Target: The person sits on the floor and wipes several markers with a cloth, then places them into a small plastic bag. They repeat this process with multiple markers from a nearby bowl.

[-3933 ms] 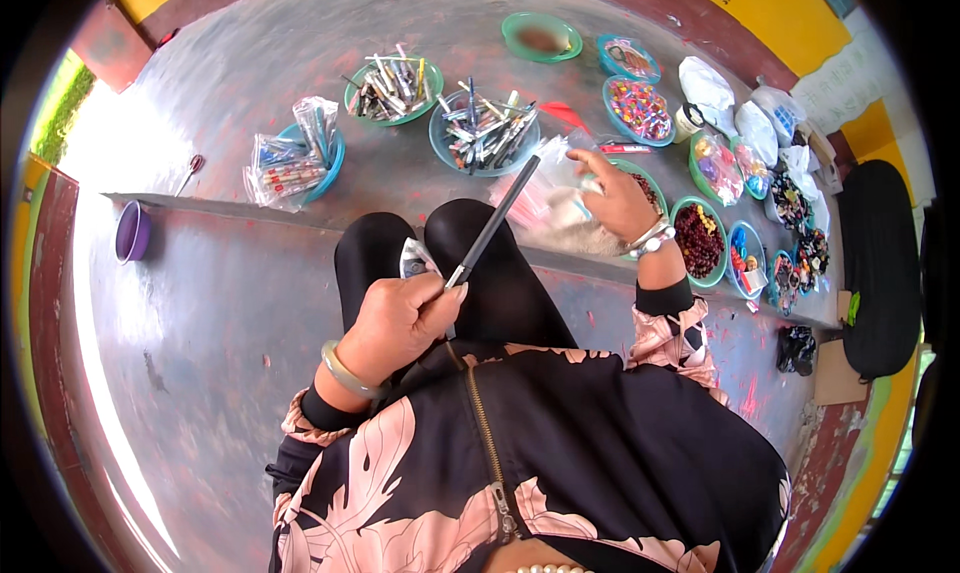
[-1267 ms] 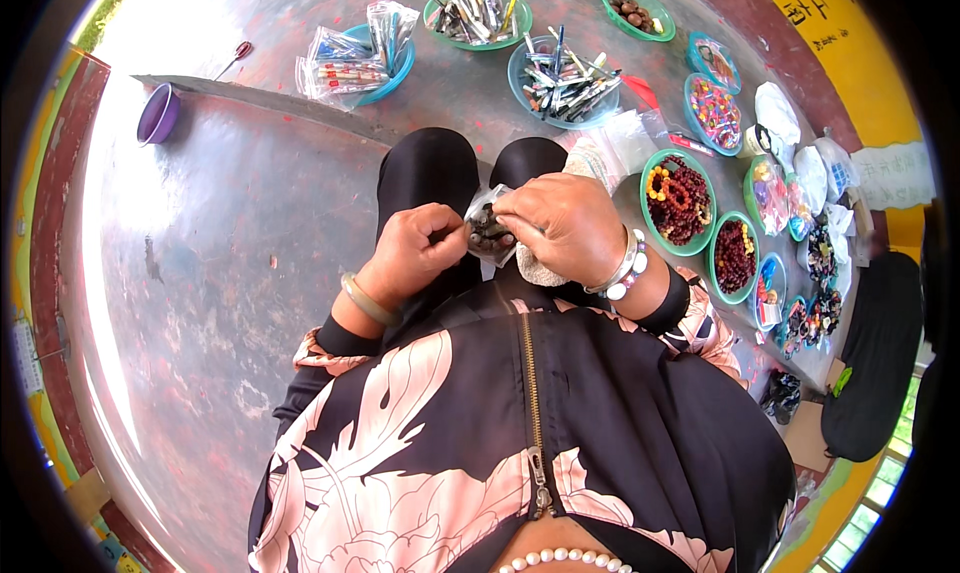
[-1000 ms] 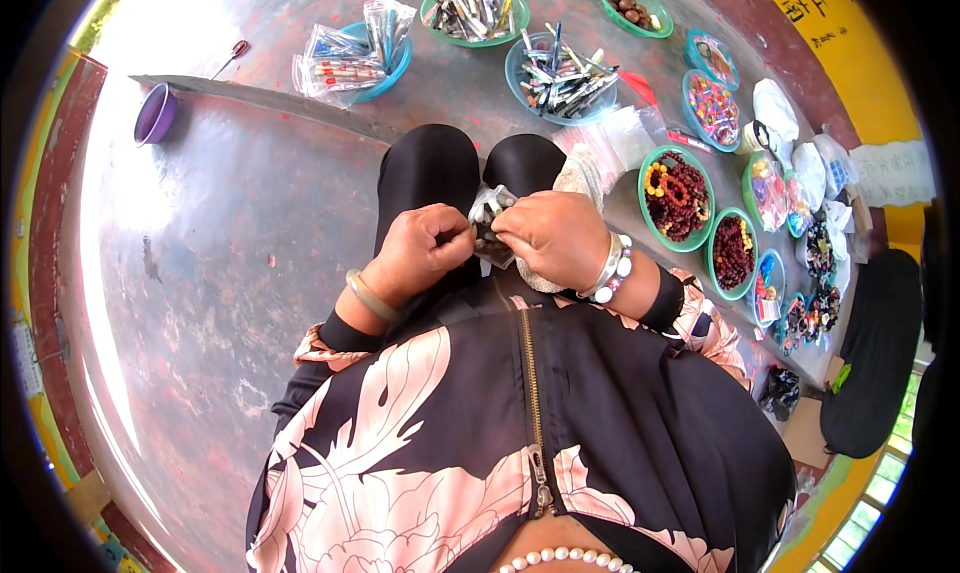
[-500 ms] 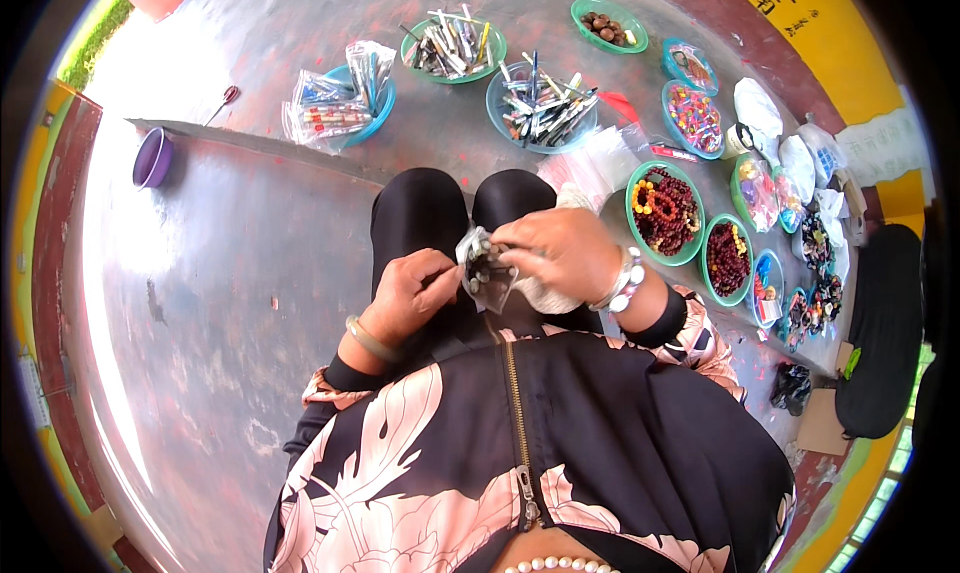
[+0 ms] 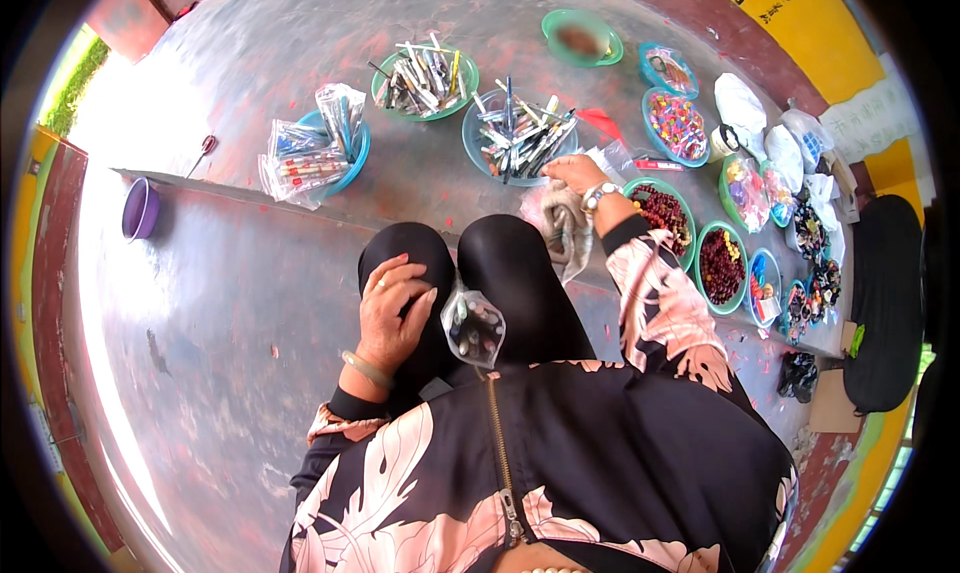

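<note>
A clear plastic bag of pens (image 5: 473,331) stands mouth up between my thighs, touched by neither hand. Close beside it, my left hand (image 5: 395,313) lies on my left knee, open, fingers apart. My right hand (image 5: 577,175) is stretched out past my right knee, its fingers bent in above a greyish cloth (image 5: 568,235) and some clear plastic bags (image 5: 612,159). What those fingers grip is hidden. Just beyond them sits a blue basin (image 5: 474,145) piled with pens; left of it is a green basin of pens (image 5: 420,83).
Bagged pens fill a blue basin (image 5: 350,163) at left. Green basins of dark beads (image 5: 722,263) and blue bowls of colourful pieces (image 5: 680,123) line the ledge at right, near white bags (image 5: 740,103). A purple bucket (image 5: 141,210) stands far left. The ledge edge (image 5: 240,193) crosses beyond my knees.
Both hands have left the bag of pens, which now stands between my thighs. My left hand has opened onto my knee. My right hand has moved away, and the cloth has shifted farther out.
</note>
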Demonstrator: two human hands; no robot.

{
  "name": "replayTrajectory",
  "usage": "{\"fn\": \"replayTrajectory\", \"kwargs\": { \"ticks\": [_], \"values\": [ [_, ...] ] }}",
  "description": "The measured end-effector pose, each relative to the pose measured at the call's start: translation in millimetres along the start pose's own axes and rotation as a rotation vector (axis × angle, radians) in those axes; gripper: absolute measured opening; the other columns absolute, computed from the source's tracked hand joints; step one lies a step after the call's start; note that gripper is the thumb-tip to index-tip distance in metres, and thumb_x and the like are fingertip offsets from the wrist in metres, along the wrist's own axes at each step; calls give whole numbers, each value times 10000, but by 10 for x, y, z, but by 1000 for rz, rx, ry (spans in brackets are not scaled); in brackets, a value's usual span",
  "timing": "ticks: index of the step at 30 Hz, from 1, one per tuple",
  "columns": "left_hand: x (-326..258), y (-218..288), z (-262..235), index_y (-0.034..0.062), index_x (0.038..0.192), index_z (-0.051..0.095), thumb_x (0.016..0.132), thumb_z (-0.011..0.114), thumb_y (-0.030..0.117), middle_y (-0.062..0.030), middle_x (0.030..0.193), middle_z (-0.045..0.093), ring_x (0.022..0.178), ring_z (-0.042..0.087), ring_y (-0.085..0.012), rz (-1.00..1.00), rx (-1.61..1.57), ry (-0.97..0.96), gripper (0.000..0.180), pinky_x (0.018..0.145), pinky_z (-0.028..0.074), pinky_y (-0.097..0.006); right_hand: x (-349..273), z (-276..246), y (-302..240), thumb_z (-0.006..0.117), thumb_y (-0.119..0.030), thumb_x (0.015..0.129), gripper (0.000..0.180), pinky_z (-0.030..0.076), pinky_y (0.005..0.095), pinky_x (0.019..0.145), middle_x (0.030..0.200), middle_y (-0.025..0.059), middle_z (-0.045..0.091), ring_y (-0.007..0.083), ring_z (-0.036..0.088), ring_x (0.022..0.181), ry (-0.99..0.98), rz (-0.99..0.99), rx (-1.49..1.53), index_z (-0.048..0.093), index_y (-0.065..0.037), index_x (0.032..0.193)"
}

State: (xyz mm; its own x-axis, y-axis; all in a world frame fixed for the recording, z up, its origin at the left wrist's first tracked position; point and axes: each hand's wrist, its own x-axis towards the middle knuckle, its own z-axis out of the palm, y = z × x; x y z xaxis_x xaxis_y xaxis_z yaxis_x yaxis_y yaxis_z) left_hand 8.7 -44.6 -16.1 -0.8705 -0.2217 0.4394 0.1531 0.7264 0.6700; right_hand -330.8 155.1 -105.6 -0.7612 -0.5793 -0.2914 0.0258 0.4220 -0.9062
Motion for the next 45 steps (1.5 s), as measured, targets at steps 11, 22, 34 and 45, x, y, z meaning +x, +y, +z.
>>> {"fn": "replayTrajectory", "kwargs": {
  "ticks": [11, 22, 34, 45],
  "values": [
    [145, -49, 58, 10, 671, 580, 735, 631, 34, -126, 965, 644, 1052, 555, -329, -54, -47, -20, 85, 896, 435, -419, 1761, 213, 980, 659, -213, 823, 237, 489, 349, 576, 853, 86, 671, 203, 622, 677, 487, 460, 252, 662, -3, 932],
    [110, -48, 33, 0, 659, 569, 738, 616, 21, -129, 948, 647, 1030, 565, -330, -67, -28, 10, 95, 886, 441, -414, 1254, 41, 523, 629, -145, 813, 109, 537, 380, 598, 786, 110, 678, 251, 651, 646, 25, 461, 731, 638, -39, 835],
    [419, 221, -65, -5, 1041, 609, 891, 544, 69, -70, 955, 638, 847, 609, -145, -293, -420, 39, 179, 710, 470, -252, -983, 1, -866, 654, -136, 836, 138, 474, 235, 631, 731, 45, 631, 103, 595, 667, -278, -145, 339, 630, -4, 868],
    [1114, 778, -31, 20, 1238, 487, 937, 524, 101, -66, 978, 612, 818, 641, -139, -169, -816, -471, 314, 603, 487, -212, -1944, -68, -1440, 648, -172, 769, 165, 409, 264, 635, 683, 14, 546, 104, 502, 670, -590, -338, -247, 589, -18, 772]
  ]
}}
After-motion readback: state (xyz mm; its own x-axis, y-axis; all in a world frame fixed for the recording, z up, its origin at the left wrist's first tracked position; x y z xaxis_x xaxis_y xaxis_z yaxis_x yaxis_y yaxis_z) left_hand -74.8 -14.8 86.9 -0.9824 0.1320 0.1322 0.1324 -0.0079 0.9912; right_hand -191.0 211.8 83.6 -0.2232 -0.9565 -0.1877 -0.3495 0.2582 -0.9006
